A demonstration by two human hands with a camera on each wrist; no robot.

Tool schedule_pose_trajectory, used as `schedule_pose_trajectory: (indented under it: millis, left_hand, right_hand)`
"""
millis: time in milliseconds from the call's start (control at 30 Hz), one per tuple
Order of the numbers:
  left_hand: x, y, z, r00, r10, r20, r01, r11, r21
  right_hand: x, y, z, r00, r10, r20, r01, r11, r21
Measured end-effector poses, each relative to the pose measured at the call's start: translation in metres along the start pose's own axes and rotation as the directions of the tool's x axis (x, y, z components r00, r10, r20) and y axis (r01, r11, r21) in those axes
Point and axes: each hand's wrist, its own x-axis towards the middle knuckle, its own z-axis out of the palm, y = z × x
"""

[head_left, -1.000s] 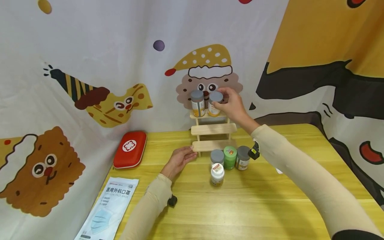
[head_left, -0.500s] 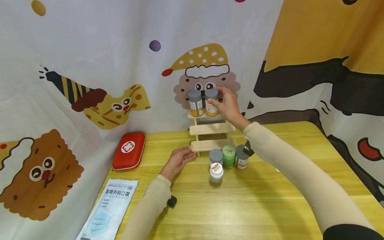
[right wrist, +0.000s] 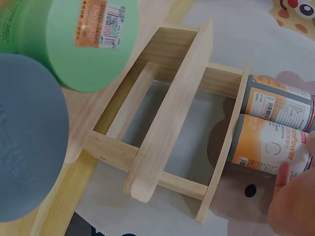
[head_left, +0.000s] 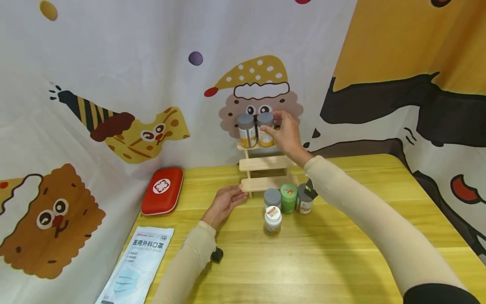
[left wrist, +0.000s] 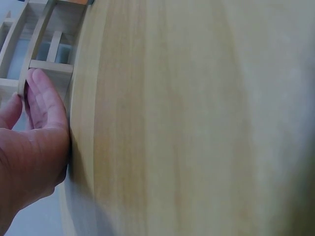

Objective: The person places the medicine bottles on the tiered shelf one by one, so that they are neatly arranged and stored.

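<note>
Taking the wooden stand as the dial's centre, 12 pointing away from the person, a printed curtain hangs at 12. A red case lies at 9 and a mask packet at 8 on the worktop. Crowding the lowest step from 6 round to 4 are a grey-lidded jar, a green jar and a dark-lidded jar; a white bottle stands before the first, partly hiding it.

All these containers are lidded, their contents hidden. The top step bears a left bottle and, just beside it at 3, a right bottle. The right hand's grip is bottle-wide, thumb and fingers pinching the right bottle. The left hand's grip is nearly closed, pinching the lowest step's 9 o'clock end.
</note>
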Motion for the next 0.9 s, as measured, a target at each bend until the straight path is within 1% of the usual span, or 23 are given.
schedule_pose_trajectory:
  millis: [167,333,433,567,700,900]
  left_hand:
    - [-0.001,-0.001,0.0,1.0,0.001,-0.002,-0.001,1.0,-0.008]
    - [-0.002,-0.002,0.0,1.0,0.016,0.008,-0.016,1.0,0.006]
    - [-0.002,-0.002,0.001,1.0,0.026,0.009,-0.026,1.0,0.015]
    - [-0.001,-0.001,0.002,1.0,0.022,0.002,-0.022,1.0,0.005]
    - [-0.001,-0.001,0.001,1.0,0.02,0.004,-0.02,1.0,0.01]
    - [0.0,-0.001,0.002,1.0,0.017,-0.001,-0.017,1.0,0.006]
  right_hand:
    - [-0.002,0.0,0.001,1.0,-0.002,0.002,0.002,1.0,-0.007]
    - [-0.005,0.0,-0.001,1.0,-0.019,0.008,0.019,1.0,-0.021]
    - [-0.007,0.002,-0.003,0.999,-0.031,0.02,0.032,0.999,-0.031]
    - [-0.011,0.007,-0.007,0.999,-0.044,0.032,0.045,0.998,-0.038]
    - [-0.016,0.012,-0.013,0.998,-0.049,0.039,0.05,0.998,-0.03]
    - [-0.032,0.015,-0.022,0.995,-0.067,0.079,0.07,0.997,-0.029]
